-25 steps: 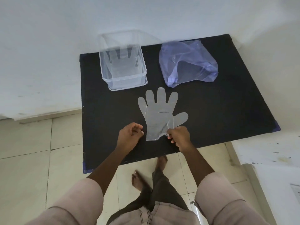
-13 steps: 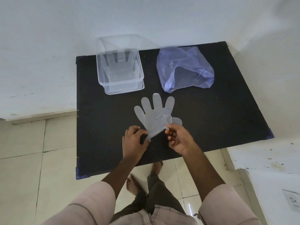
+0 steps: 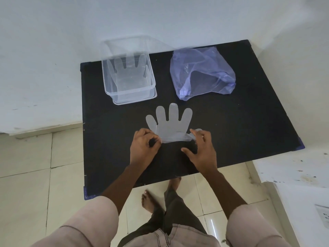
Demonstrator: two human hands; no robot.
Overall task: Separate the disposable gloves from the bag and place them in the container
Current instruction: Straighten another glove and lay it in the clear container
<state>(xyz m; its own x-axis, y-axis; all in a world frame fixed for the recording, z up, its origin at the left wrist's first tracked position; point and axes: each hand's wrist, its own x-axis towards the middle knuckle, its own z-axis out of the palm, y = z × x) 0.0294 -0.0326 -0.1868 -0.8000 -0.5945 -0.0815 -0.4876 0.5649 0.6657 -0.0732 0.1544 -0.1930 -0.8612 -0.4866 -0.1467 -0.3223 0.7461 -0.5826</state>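
A clear disposable glove (image 3: 170, 124) lies fingers-away on the black table (image 3: 249, 122). My left hand (image 3: 143, 148) pinches the left corner of its cuff. My right hand (image 3: 202, 151) holds the right corner of the cuff near the glove's thumb, with its own thumb spread out. The cuff is lifted slightly between the two hands. A clear plastic container (image 3: 129, 94) stands at the back left of the table with at least one glove (image 3: 128, 70) inside. A crumpled bluish plastic bag (image 3: 201, 72) lies at the back right.
The table stands against a white wall (image 3: 160, 18) at the back. Tiled floor (image 3: 35, 166) lies to the left and in front, where the person's bare feet show. A white ledge (image 3: 293, 166) sits at the right.
The glove's cuff, bunched between both hands half a second ago, is now stretched wide as the hands moved apart. One second ago my left hand was off the glove.
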